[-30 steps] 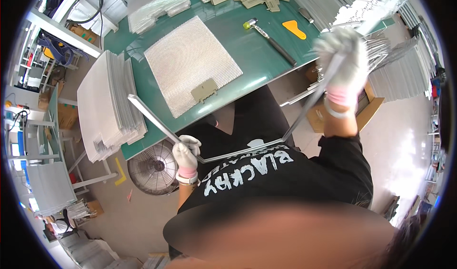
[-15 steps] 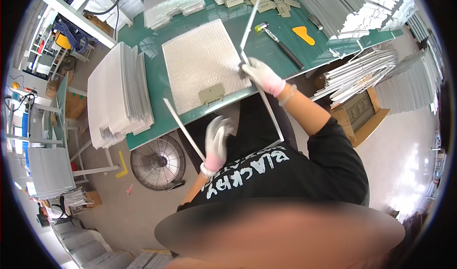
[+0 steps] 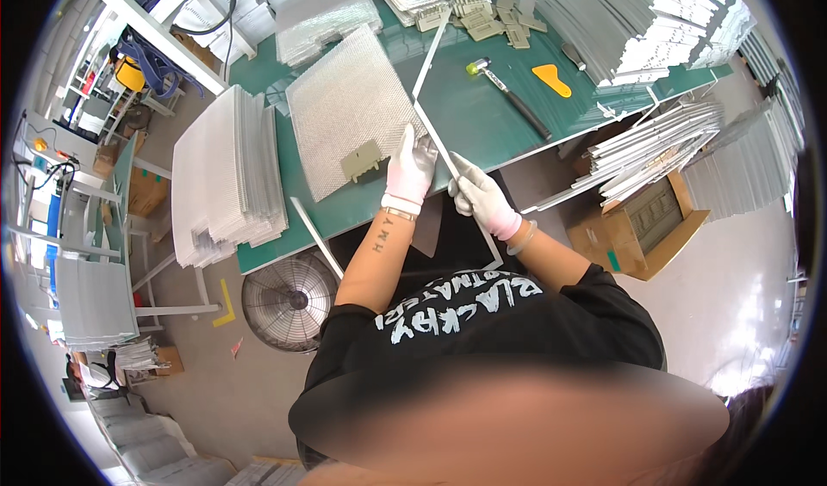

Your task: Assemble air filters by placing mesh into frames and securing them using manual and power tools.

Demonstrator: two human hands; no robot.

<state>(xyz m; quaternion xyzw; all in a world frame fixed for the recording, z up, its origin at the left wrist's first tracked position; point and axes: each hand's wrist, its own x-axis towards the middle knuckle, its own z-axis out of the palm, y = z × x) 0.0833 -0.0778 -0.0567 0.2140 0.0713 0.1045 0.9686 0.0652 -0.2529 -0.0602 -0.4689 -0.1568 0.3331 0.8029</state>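
Note:
A silvery mesh panel (image 3: 345,99) lies slanted over the table edge, its near right corner at my gloved left hand (image 3: 410,169). The thumb and fingers of that hand close on the panel's edge. My gloved right hand (image 3: 484,200) grips a thin white bent frame (image 3: 433,133), whose side runs along the panel's right edge. One frame arm reaches away over the table; the rest bends back toward my lap, partly hidden by my arms. A grey-green plastic plate (image 3: 362,160) with small prongs sits on the panel's near part.
Stacked mesh panels (image 3: 226,172) stand at the table's left. A hammer (image 3: 512,99), a yellow scraper (image 3: 551,80) and more plastic plates (image 3: 478,23) lie on the green table (image 3: 457,86). White strips (image 3: 659,146) and an open carton (image 3: 646,232) are at right; a fan (image 3: 291,301) stands below left.
My left hand has risen from my lap to the panel's near right corner. My right hand has slid nearer along the frame, and the panel has turned and shifted left.

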